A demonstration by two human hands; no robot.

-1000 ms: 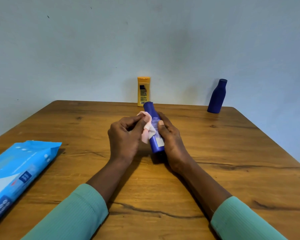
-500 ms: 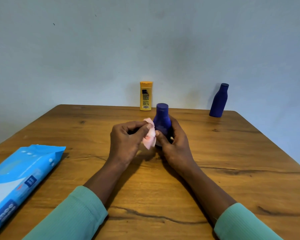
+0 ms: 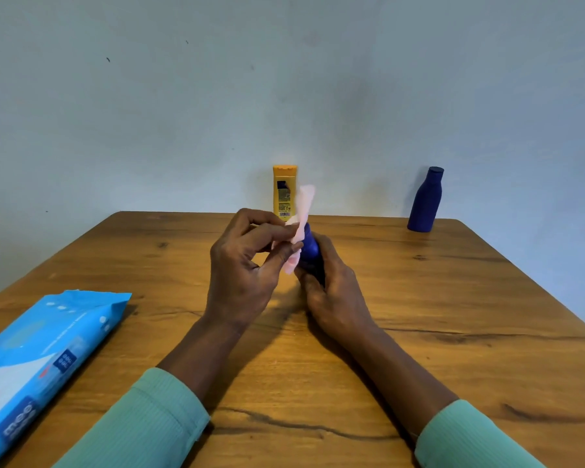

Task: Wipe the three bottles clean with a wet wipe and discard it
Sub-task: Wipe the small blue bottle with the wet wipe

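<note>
Change: the wet wipe (image 3: 303,211) flicks up off the held bottle (image 3: 309,248) now, no longer bunched against it.
Left hand (image 3: 247,265): pinches the wipe.
Right hand (image 3: 335,292): grips the held bottle, centre frame, over the table (image 3: 453,315).
Count: three bottles, with the yellow bottle (image 3: 284,192) upper centre and the blue bottle (image 3: 425,201) upper right; one wipe; one pack (image 3: 41,352).

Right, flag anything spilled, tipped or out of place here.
Nothing stands out. Yellow bottle and blue bottle stand at the far edge, wipes pack lies flat; left hand pinches the wipe, right hand grips the third bottle.
</note>
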